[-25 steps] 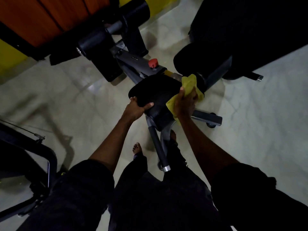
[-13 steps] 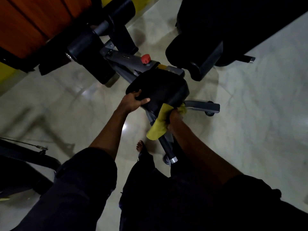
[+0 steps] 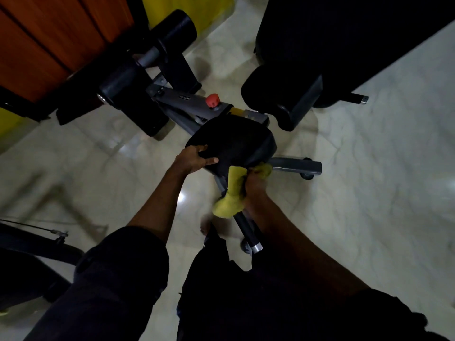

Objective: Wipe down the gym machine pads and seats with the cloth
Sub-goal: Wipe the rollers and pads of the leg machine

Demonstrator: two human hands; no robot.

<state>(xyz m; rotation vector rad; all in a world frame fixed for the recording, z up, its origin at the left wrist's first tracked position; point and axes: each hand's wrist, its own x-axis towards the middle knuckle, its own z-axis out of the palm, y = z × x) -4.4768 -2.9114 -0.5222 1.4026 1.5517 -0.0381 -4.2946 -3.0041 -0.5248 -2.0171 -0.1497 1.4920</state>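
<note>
The cloth is held bunched in the right hand against the near lower edge of the black seat, whose left rim is clasped by the left hand, presumably so that it is steadied for wiping.

We see dark, near-black clothing all over. Left sleeve loose, its cuff bunched in folds near elbow. Right sleeve of same dark cloth, also ending near elbow. Forearms bare below both cuffs. Left hand and right hand bare. Trousers dark and loose; we hardly make out creases in dim light. One foot bare, toes blurred.
</note>
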